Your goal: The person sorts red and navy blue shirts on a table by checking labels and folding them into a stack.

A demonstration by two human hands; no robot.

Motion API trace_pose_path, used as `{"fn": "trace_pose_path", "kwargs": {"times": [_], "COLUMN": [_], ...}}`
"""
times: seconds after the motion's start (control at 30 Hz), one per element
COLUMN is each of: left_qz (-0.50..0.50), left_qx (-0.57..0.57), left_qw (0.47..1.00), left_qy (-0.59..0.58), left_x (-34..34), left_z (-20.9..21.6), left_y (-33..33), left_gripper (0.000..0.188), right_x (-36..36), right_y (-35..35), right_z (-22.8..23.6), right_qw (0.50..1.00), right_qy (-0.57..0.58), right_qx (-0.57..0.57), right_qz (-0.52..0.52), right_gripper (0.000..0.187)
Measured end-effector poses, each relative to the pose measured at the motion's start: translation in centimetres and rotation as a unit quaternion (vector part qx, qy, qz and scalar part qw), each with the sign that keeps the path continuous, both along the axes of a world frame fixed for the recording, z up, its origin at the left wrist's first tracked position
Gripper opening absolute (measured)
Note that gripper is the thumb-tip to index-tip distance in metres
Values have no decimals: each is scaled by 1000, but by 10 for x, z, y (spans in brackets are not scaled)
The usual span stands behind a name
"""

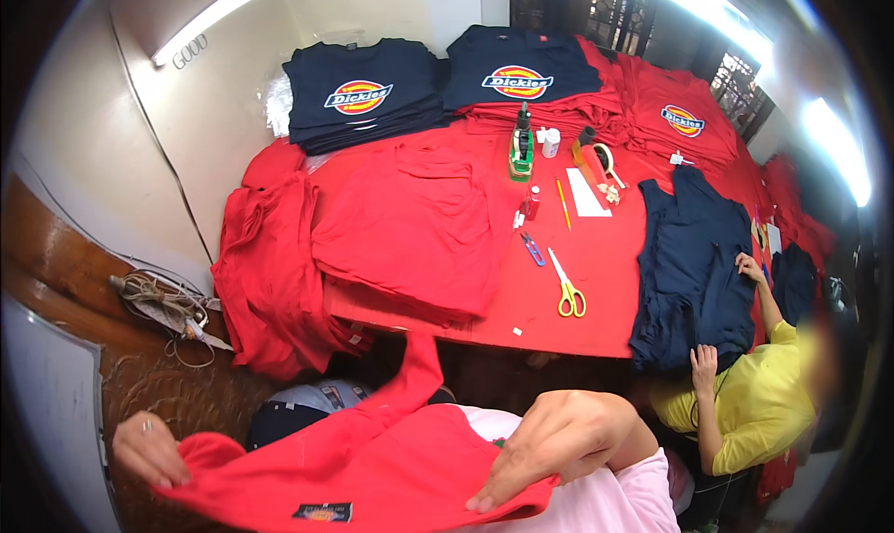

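A red T-shirt (372,463) is stretched across my lap, with a small dark neck label facing up near the lower edge. At the far left, my left hand (149,449) is closed on one end of the fabric. My right hand (559,440) pinches the shirt's other side, fingers pointing down and thumb against the cloth. Part of the garment rises toward the table edge. Beyond it, a pile of red shirts (410,235) lies on the red-covered table (601,282).
Yellow-handled scissors (566,286), blue thread snips (533,250), a pencil (562,202) and a green spray bottle (521,147) lie or stand on the table. Stacked navy shirts (363,86) are behind. At right, a person in yellow (754,403) handles a navy garment (694,263).
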State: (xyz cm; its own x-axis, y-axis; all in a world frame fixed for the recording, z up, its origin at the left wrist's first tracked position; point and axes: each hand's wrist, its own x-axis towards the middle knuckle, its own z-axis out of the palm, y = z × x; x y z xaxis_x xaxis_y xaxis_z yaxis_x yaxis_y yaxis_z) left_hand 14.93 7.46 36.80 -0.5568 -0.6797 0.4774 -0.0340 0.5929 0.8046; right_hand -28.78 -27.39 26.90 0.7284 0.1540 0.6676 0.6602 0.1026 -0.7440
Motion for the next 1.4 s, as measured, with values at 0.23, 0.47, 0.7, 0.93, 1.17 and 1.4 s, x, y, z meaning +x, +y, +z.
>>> {"fn": "trace_pose_path", "kwargs": {"times": [0.23, 0.47, 0.7, 0.93, 1.17, 1.4], "left_qz": [579, 489, 454, 403, 446, 460], "left_qx": [2, 98, 105, 152, 23, -39], "left_qw": [806, 859, 864, 826, 803, 798], "left_qy": [-123, -115, -193, -362, -395, -388], "left_x": [-14, 59, 172, 196, 199, 176], "left_z": [-36, -77, -226, -321, -304, -269], "left_y": [-93, -257, -478, -567, -546, -527], "left_gripper": [22, 25, 37, 44, 31, 26], "right_x": [1, 62, 187, 228, 230, 240], "right_y": [-27, -125, -285, -333, -308, -306], "right_z": [-5, -50, -206, -275, -239, -239], "right_qw": [947, 822, 713, 704, 643, 683], "right_qy": [102, 261, 323, 333, 309, 338], "right_qx": [8, 167, 66, -67, -191, -99], "right_qz": [-306, -478, -619, -623, -674, -639], "right_gripper": [18, 15, 21, 20, 27, 51]}}
